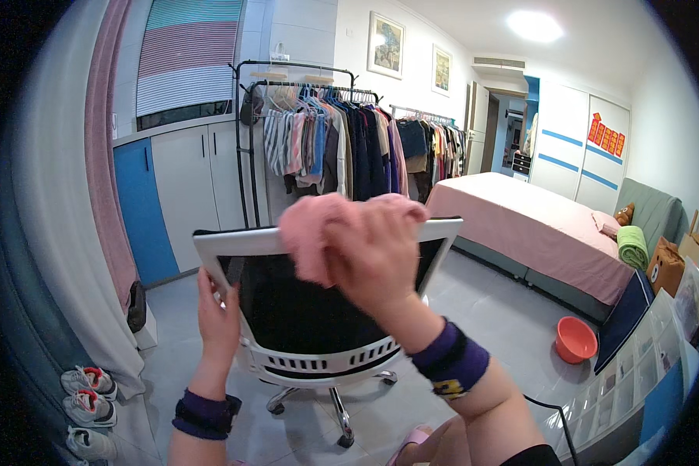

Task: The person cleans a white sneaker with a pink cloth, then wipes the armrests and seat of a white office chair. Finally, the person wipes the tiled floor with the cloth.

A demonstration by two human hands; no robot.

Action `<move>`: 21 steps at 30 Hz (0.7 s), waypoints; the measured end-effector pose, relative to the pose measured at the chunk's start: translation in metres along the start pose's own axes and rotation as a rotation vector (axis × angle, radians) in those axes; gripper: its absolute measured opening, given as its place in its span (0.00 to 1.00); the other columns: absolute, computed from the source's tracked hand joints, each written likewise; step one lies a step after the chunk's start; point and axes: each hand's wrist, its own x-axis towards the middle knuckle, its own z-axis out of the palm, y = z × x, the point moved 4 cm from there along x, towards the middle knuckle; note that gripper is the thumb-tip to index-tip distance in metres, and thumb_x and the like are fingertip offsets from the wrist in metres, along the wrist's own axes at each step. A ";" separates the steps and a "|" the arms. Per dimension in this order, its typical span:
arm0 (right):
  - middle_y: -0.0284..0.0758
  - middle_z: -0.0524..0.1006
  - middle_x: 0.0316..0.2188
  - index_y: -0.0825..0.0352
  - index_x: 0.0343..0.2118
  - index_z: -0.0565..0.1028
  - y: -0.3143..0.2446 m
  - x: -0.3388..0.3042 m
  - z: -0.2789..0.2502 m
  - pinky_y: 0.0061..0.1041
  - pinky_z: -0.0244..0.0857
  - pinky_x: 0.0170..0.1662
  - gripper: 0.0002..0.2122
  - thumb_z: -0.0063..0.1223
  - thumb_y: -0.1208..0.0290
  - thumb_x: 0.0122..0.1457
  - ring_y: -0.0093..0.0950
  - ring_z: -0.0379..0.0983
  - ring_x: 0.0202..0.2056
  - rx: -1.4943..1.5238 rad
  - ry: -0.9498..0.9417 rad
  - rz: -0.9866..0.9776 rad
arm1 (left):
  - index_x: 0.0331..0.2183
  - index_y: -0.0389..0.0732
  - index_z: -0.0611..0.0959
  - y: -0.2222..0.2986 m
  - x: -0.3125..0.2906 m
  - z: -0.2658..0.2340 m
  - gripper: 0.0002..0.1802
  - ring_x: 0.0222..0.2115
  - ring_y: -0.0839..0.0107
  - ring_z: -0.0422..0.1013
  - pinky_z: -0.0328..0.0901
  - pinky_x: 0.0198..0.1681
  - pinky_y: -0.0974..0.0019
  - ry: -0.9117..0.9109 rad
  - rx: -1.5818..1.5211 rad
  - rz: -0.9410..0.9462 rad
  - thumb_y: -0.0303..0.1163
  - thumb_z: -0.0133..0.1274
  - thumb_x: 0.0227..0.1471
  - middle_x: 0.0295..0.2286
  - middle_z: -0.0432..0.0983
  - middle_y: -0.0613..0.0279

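Observation:
An office chair (311,318) with a white frame and dark back panel stands right in front of me, its backrest toward me. My right hand (373,252) presses a fluffy pink cloth (316,233) against the top rail of the backrest; the cloth drapes over both sides of the rail. That hand is slightly blurred, with its fingers bent over the cloth. My left hand (219,311) grips the left side of the white frame, thumb on the near face. Both wrists carry dark purple bands. Below, the chair's chrome base (340,412) rests on casters.
Clothes racks (349,144) full of garments stand behind the chair. A bed (520,210) with a pink cover is at the right. A red basin (575,339) sits on the floor near a clear drawer unit (621,380). Sneakers (90,408) line the lower left, beside curtains. A black cable (563,423) hangs lower right.

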 end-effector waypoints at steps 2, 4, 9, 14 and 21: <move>0.33 0.76 0.40 0.56 0.40 0.80 0.030 -0.011 -0.017 0.41 0.61 0.51 0.13 0.61 0.64 0.50 0.38 0.72 0.44 -0.026 0.066 0.019 | 0.65 0.43 0.57 -0.011 0.006 0.001 0.36 0.52 0.55 0.67 0.68 0.50 0.55 -0.019 -0.019 -0.119 0.29 0.54 0.61 0.57 0.62 0.46; 0.34 0.76 0.41 0.59 0.38 0.80 0.049 -0.025 -0.034 0.41 0.61 0.51 0.12 0.62 0.65 0.50 0.38 0.72 0.45 -0.079 0.065 0.043 | 0.65 0.42 0.57 -0.025 0.000 -0.001 0.36 0.51 0.55 0.66 0.67 0.51 0.55 0.033 0.011 -0.166 0.29 0.54 0.61 0.58 0.58 0.47; 0.38 0.75 0.49 0.70 0.57 0.69 0.109 -0.068 -0.037 0.32 0.64 0.58 0.23 0.56 0.62 0.64 0.35 0.71 0.52 0.455 0.243 0.375 | 0.65 0.42 0.58 -0.026 -0.070 0.009 0.39 0.50 0.58 0.64 0.64 0.52 0.57 -0.049 0.047 -0.123 0.26 0.56 0.57 0.58 0.56 0.49; 0.39 0.72 0.57 0.69 0.62 0.65 0.095 -0.143 -0.003 0.29 0.55 0.64 0.21 0.46 0.68 0.67 0.35 0.67 0.59 0.614 -0.055 0.575 | 0.64 0.41 0.59 0.032 -0.134 0.031 0.38 0.54 0.57 0.62 0.62 0.55 0.58 -0.321 -0.061 -0.028 0.27 0.56 0.56 0.57 0.56 0.48; 0.46 0.68 0.60 0.69 0.57 0.69 0.015 -0.150 0.012 0.33 0.58 0.63 0.22 0.53 0.73 0.59 0.41 0.66 0.60 0.786 -0.128 0.574 | 0.62 0.32 0.60 0.067 -0.169 0.060 0.38 0.57 0.52 0.61 0.63 0.57 0.55 -0.391 -0.104 0.098 0.30 0.56 0.54 0.58 0.56 0.42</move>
